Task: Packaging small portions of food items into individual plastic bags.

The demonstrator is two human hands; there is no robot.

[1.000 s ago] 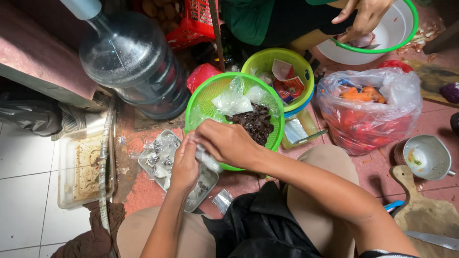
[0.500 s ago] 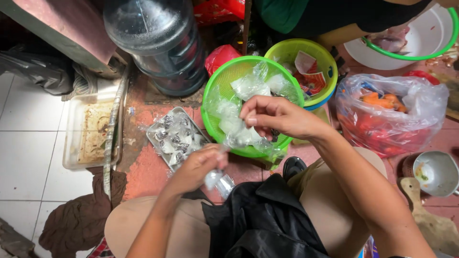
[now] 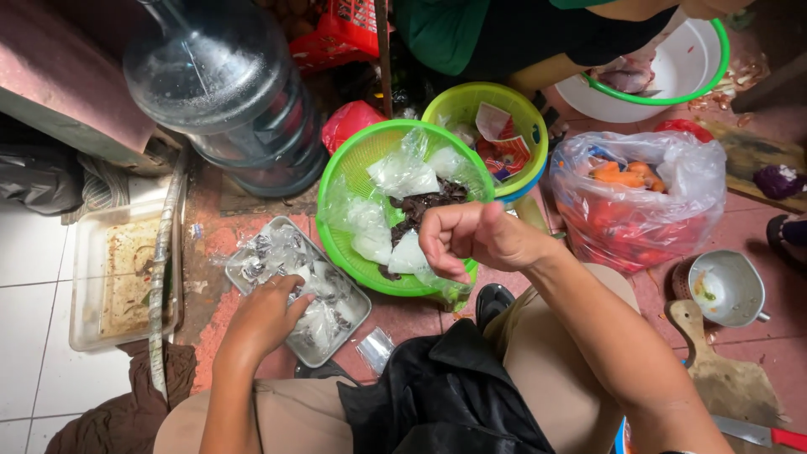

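Observation:
My left hand [image 3: 267, 315] reaches down into a metal tray [image 3: 252, 244] on the floor, fingers closed on one of several small filled clear packets [image 3: 324, 315] lying in it. My right hand [image 3: 471, 240] hovers over the near rim of a green basket [image 3: 353, 155], loosely curled, with a clear plastic bag [image 3: 412, 256] under its fingers. The basket holds dark dried pieces [image 3: 424, 206] and several clear bags. Whether the right hand pinches the bag is hard to tell.
A large water bottle [image 3: 223, 80] stands at the back left. A smaller green basket [image 3: 466, 105], a plastic bag of carrots and red chillies [image 3: 639, 197], a metal cup [image 3: 723, 286], a wooden board [image 3: 727, 378], and a dirty plastic tray [image 3: 122, 277] surround me. Another person sits beyond with a white bowl [image 3: 681, 63].
My left hand dropped from the basket's edge to the metal tray. My right hand stayed over the basket, its fist turning upward.

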